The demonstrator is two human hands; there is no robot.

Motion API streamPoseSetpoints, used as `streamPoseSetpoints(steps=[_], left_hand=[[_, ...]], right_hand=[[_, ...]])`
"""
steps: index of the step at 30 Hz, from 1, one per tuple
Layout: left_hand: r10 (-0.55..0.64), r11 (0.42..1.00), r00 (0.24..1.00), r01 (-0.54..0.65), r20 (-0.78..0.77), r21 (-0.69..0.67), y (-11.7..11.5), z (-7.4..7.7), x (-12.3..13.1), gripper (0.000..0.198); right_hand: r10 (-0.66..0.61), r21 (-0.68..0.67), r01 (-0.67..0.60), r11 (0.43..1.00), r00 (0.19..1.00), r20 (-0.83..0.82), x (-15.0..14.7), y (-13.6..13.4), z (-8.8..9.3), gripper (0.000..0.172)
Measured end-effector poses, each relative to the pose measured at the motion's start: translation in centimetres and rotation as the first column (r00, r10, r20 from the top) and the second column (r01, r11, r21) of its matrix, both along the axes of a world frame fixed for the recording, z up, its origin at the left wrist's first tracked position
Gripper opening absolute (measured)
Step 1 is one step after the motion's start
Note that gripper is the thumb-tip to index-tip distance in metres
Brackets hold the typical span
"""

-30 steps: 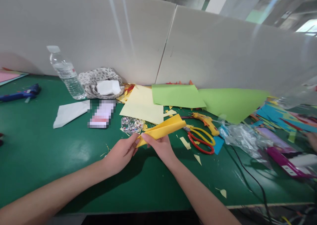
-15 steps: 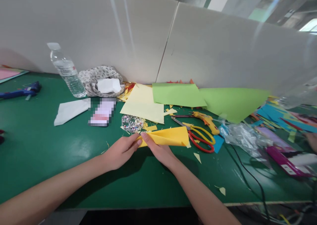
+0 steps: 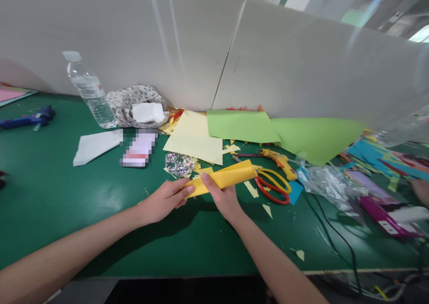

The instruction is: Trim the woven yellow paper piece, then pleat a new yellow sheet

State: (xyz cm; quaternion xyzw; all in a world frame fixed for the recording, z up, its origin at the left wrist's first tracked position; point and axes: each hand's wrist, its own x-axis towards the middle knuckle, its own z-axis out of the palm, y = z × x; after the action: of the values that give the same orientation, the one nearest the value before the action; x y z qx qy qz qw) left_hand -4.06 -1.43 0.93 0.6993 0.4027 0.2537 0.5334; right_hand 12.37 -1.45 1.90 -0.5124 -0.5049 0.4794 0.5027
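A folded strip of yellow paper [image 3: 231,175] is held above the green table by both hands. My left hand [image 3: 167,199] pinches its left end between thumb and fingers. Around its middle, my right hand [image 3: 223,199] grips with the thumb on top and the fingers underneath. Just behind the paper lies a clear case of small shiny beads or gems [image 3: 180,163]. Scissors with red and yellow handles [image 3: 273,188] rest near the right end of the strip, their blades partly hidden. A yellow glue gun [image 3: 279,161] lies behind them.
Pale yellow paper [image 3: 196,136] and green sheets [image 3: 241,127] lie by the partition. A water bottle [image 3: 92,92], patterned pouch [image 3: 134,94] and white tissue [image 3: 97,146] stand left. Rightward are crumpled plastic [image 3: 335,183], a magenta power strip [image 3: 385,219], a black cable [image 3: 335,232] and another person's hand [image 3: 420,190].
The yellow paper has tilted, its right end higher, and looks folded flatter. My right hand has slid slightly right along it, away from my left hand.
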Motion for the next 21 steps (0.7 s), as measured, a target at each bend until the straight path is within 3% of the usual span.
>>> streamPoseSetpoints(steps=[5, 7, 11, 13, 17, 21], left_hand=[[-0.087, 0.984, 0.995, 0.094, 0.057, -0.148, 0.1, 0.4, -0.4, 0.029], [-0.166, 0.966, 0.983, 0.178, 0.079, -0.185, 0.0, 0.8, -0.5, 0.028], [-0.224, 0.950, 0.968, 0.243, 0.113, -0.197, -0.4, 1.2, -0.4, 0.027], [-0.187, 0.956, 0.975, 0.208, 0.117, -0.206, -0.6, 1.1, -0.3, 0.028], [-0.116, 0.970, 0.985, 0.140, 0.125, -0.201, -0.5, 0.9, -0.3, 0.024], [-0.101, 0.977, 0.986, 0.123, 0.129, -0.174, -0.5, 1.1, -0.3, 0.022]], right_hand=[[0.068, 0.015, -0.070, 0.997, 0.993, 0.093, 0.5, 0.4, -0.3, 0.029], [0.199, -0.035, -0.196, 0.980, 0.973, 0.121, 0.7, 0.3, -0.2, 0.027], [0.475, -0.144, -0.460, 0.876, 0.874, 0.101, 0.6, 0.0, 0.0, 0.027], [0.447, -0.105, -0.439, 0.893, 0.890, 0.084, 0.5, 0.1, -0.1, 0.030], [0.219, 0.026, -0.221, 0.975, 0.973, 0.067, 0.5, 0.7, -0.4, 0.041], [0.161, 0.045, -0.166, 0.985, 0.982, 0.099, 0.6, 1.0, -0.6, 0.045]])
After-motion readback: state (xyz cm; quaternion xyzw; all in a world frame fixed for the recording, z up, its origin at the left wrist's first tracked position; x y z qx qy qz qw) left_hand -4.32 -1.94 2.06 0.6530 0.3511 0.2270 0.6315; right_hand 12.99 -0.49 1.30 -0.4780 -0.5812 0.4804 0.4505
